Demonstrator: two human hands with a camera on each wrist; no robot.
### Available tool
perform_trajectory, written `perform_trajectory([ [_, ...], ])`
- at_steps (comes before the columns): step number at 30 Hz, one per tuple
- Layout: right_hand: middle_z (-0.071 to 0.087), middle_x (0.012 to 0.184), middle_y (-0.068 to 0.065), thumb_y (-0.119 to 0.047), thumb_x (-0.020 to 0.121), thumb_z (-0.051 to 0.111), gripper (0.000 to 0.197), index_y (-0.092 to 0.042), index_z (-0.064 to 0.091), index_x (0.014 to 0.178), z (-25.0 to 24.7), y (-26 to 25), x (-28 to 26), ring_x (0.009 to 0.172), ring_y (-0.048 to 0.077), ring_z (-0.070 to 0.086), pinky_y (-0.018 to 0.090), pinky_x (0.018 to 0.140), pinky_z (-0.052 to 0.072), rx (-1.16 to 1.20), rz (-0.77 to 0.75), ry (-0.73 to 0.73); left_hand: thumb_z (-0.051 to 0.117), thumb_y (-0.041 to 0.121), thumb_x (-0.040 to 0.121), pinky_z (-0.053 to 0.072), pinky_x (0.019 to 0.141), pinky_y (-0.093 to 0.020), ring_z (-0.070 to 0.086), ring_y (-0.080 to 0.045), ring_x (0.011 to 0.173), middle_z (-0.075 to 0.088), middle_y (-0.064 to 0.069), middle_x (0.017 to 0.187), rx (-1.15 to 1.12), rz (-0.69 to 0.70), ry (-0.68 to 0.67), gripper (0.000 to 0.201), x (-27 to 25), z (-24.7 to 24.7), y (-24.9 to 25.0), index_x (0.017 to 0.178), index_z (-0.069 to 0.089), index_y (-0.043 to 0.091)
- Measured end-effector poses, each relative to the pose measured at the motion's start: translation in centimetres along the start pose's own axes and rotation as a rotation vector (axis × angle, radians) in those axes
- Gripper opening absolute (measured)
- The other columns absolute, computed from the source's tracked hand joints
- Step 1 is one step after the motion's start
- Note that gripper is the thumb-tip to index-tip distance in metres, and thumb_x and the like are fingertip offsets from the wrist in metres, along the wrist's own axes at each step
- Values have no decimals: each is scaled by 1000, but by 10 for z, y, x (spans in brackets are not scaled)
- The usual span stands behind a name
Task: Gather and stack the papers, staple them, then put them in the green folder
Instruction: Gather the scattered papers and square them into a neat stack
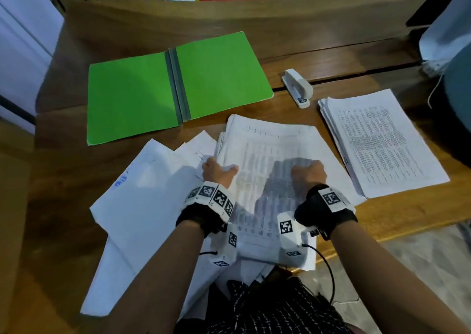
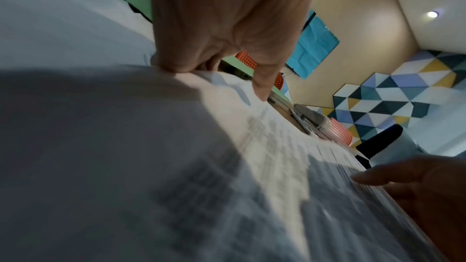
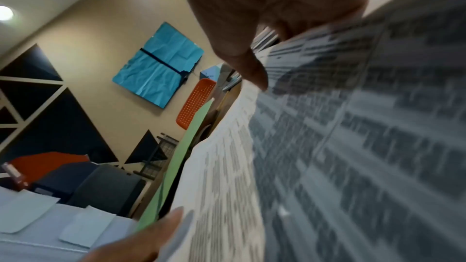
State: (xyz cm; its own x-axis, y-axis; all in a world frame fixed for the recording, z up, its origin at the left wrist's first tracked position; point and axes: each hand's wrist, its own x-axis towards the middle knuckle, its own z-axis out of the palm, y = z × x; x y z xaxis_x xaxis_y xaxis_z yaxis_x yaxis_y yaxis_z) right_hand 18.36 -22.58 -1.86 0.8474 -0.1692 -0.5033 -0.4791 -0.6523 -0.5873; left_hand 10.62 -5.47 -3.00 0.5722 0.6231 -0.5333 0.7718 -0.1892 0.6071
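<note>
Across wooden desk (image 1: 331, 60), near front edge beside open green folder (image 1: 132, 96) — printed bundle (image 1: 275, 150), thin, limp, slippery, pinched at either side by left hand (image 1: 218, 171) and right hand (image 1: 309, 174), fingers apparently underneath — best gripped at edges.

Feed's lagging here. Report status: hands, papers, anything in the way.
Left hand and right hand both grip the printed stack. Loose sheets ungathered at left. Green folder open, stapler untouched. Nothing blocking.

1 green folder (image 1: 132, 96), 1 stapler (image 1: 298, 88), 2 hands (image 1: 219, 171)
</note>
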Motion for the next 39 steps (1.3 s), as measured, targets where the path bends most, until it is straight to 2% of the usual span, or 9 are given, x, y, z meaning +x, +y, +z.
perform_trajectory([
  [3,56,90,18,-7,84,56,6,-2,59,85,-2,-8,-12,86,24,54,31,73,42,-13,-207,-153,64,20,84,45,96,-36,52,-33,120,51,-20,132,-107,-2,-28,55,2,0,-3,129,40,-1],
  [9,54,66,-4,-3,86,59,16,-14,53,75,-43,-45,-54,49,-6,53,5,44,41,203,-664,-222,66,16,83,45,98,-40,55,-36,120,60,-22,122,-528,7,-151,45,0,-30,2,122,54,-5],
  [16,66,85,-13,-12,81,64,24,-24,50,95,-98,-77,-89,75,-9,63,12,68,50,702,-968,-33,68,12,78,53,76,-34,66,-1,68,74,18,65,-812,619,-39,24,-50,-95,62,101,68,5],
  [21,39,125,-1,3,87,54,60,-13,17,131,-96,-70,-93,113,-6,48,16,97,44,818,-1020,36,82,58,41,57,74,-29,70,-5,76,76,16,74,-767,744,-57,51,-68,-111,67,78,70,26],
  [26,44,116,14,7,84,56,60,-16,24,129,-91,-71,-100,98,17,45,10,79,43,719,-1123,239,69,29,70,50,66,-16,60,6,62,65,13,68,-689,840,151,15,-84,-114,84,77,57,29],
  [30,49,101,10,-8,82,46,37,-3,57,117,-91,-73,-99,90,8,46,-4,76,33,374,-1142,436,58,15,84,42,57,-7,52,12,53,54,13,66,-623,869,348,12,-85,-110,92,76,52,21],
  [32,55,99,1,-5,86,45,32,-3,51,118,-88,-71,-98,85,-1,49,-2,72,34,438,-1099,391,59,15,86,44,57,-5,53,15,54,56,12,69,-668,812,371,14,-77,-107,88,76,51,20],
  [35,46,94,-15,0,89,40,28,-11,34,115,-79,-62,-88,77,-20,49,6,75,41,671,-947,230,58,16,85,53,69,-12,62,10,69,63,3,90,-683,707,192,27,-64,-93,76,107,53,3],
  [39,52,109,1,-13,92,37,24,-11,33,116,-50,-44,-71,97,2,52,28,91,43,635,-785,109,50,15,94,40,89,-13,54,-20,118,57,-10,127,-420,544,41,44,-54,-61,53,134,42,-1],
])
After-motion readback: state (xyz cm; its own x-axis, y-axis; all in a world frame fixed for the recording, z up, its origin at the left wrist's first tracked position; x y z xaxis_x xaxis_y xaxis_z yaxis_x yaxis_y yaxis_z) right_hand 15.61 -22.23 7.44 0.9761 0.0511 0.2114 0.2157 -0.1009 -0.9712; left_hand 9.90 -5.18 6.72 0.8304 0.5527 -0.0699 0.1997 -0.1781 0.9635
